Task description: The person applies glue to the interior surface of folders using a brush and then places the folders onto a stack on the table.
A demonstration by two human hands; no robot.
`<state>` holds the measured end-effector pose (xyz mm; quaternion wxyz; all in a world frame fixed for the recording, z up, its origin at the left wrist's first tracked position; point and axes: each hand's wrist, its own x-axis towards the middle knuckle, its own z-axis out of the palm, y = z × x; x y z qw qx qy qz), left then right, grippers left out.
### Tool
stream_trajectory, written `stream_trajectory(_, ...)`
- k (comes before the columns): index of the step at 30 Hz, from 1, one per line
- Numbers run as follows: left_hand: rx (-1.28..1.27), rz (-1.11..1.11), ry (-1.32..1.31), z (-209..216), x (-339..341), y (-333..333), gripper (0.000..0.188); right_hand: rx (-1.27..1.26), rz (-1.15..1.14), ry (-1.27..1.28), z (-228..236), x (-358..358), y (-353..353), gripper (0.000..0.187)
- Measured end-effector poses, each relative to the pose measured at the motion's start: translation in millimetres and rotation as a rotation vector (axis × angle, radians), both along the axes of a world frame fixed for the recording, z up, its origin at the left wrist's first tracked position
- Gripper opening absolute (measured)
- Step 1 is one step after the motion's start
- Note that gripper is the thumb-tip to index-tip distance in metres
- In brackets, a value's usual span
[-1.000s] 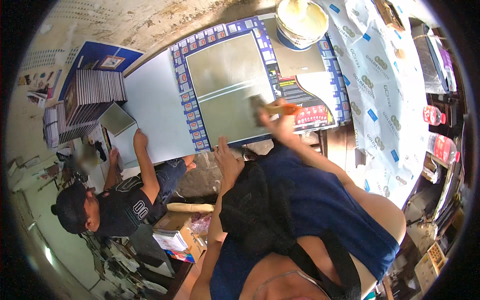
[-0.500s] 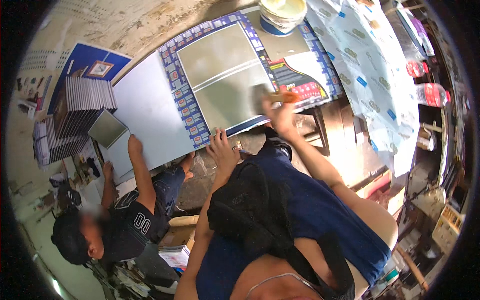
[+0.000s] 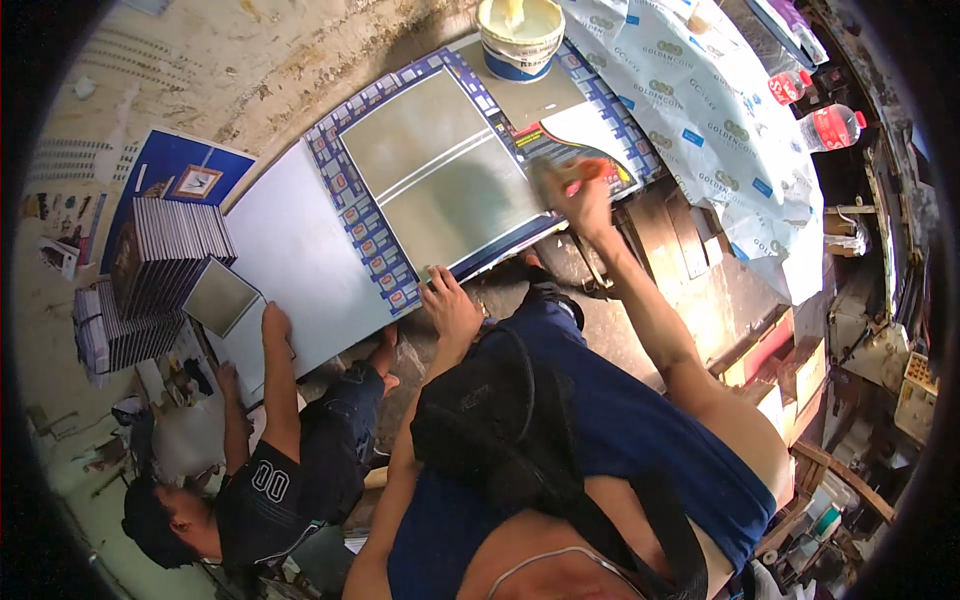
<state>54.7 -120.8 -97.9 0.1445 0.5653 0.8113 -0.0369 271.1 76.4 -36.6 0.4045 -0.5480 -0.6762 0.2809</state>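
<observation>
A wide, flat grey-green sheet [image 3: 440, 140] with white lines across its middle lies on a blue patterned sheet [image 3: 350, 215]. In my right hand [image 3: 588, 207] is a brush [image 3: 550, 182] with an orange handle, smeared by motion. Its bristles are over the sheet's right edge, near a black, red and yellow printed sheet [image 3: 560, 138]. My left hand [image 3: 453, 310] lies with fingers stretched out on the near edge of the sheets, holding nothing. At the far side stands a white and blue bucket [image 3: 520, 55] with pale paste on its rim.
On the left, a co-worker [image 3: 270, 490] holds a small grey-green panel [image 3: 221, 298] beside tall stacks of dark boards [image 3: 180, 245] on a white board [image 3: 300, 260]. A printed plastic sheet [image 3: 700, 130] drapes on the right, near red-labelled bottles [image 3: 832, 128].
My right hand has swept the brush rightward, to the grey-green sheet's right edge. My left hand stays at the near edge. The whole view has shifted slightly.
</observation>
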Motion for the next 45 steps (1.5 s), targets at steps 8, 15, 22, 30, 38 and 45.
stream_trajectory(8,0.087,0.016,0.07,-30,-6,-9,0.09,0.395,0.73,-0.6,-34,-67,97,0.016)
stream_trajectory(15,0.033,0.113,-0.01,-35,-5,-6,0.094,0.446,0.725,-0.772,-40,-147,252,0.029)
stream_trajectory(22,-0.056,0.421,-0.083,7,22,17,0.088,0.487,0.655,-0.668,-20,-237,368,0.021)
stream_trajectory(30,0.025,0.553,-0.153,12,31,25,0.083,0.475,1.296,-0.723,4,-314,334,0.032)
stream_trajectory(38,0.234,0.637,-0.247,0,30,16,0.08,0.194,1.48,-0.409,-9,-374,308,0.025)
stream_trajectory(45,0.174,0.643,-0.296,12,30,17,0.076,0.656,1.212,-0.484,-8,-444,292,0.023)
